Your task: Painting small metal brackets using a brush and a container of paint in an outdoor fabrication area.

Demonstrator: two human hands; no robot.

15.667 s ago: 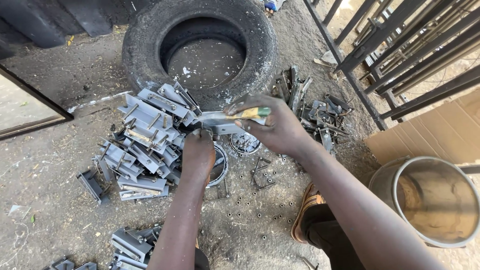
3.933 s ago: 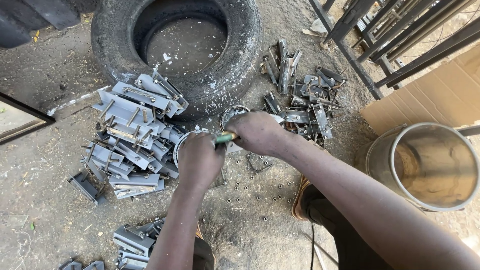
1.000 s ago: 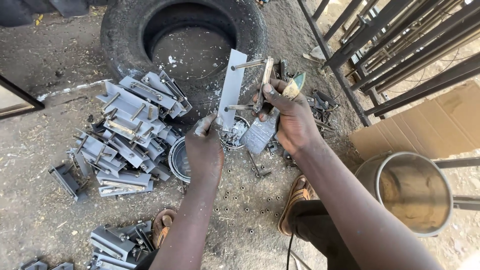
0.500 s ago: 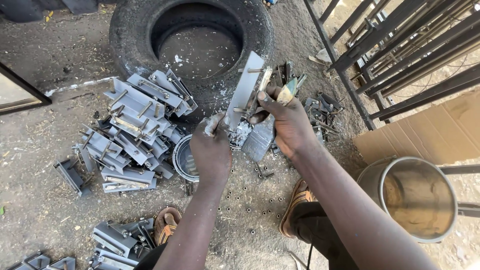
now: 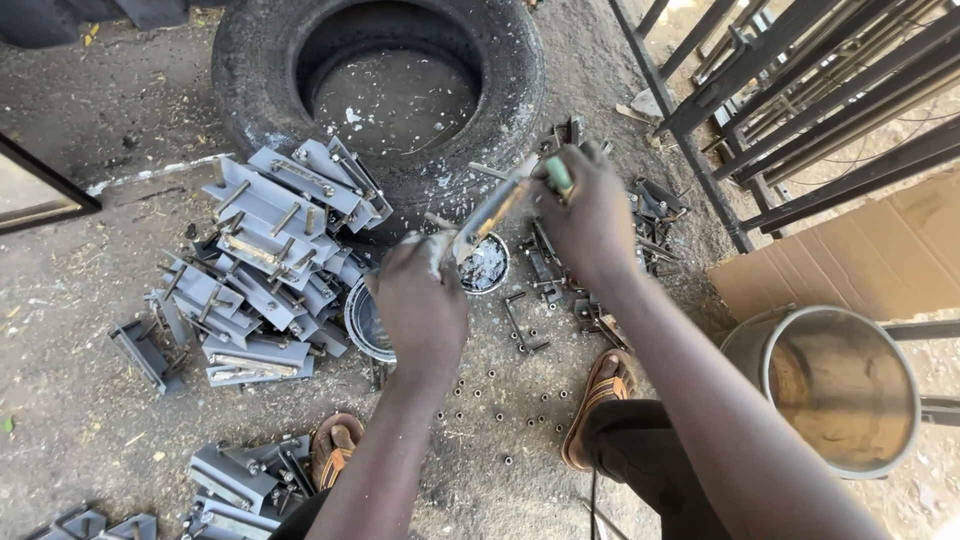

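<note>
My left hand (image 5: 420,300) grips the lower end of a flat grey metal bracket (image 5: 490,212) with welded rods, held tilted above the ground. My right hand (image 5: 590,215) holds a paintbrush with a green and yellow handle (image 5: 558,176) against the bracket's upper end. Directly below the bracket sits a small tin of grey paint (image 5: 484,264). A tin lid (image 5: 365,322) lies beside my left wrist.
A pile of grey-painted brackets (image 5: 255,270) lies at left, more (image 5: 235,480) at bottom left. An old tyre (image 5: 380,90) is ahead, unpainted metal parts (image 5: 650,215) at right. A metal bucket (image 5: 835,390), cardboard (image 5: 850,260) and steel frames (image 5: 800,90) stand right. Sandals (image 5: 335,465) below.
The bracket has been turned from standing upright to lying low and tilted over the paint tin. My right hand with the brush has moved to its upper end.
</note>
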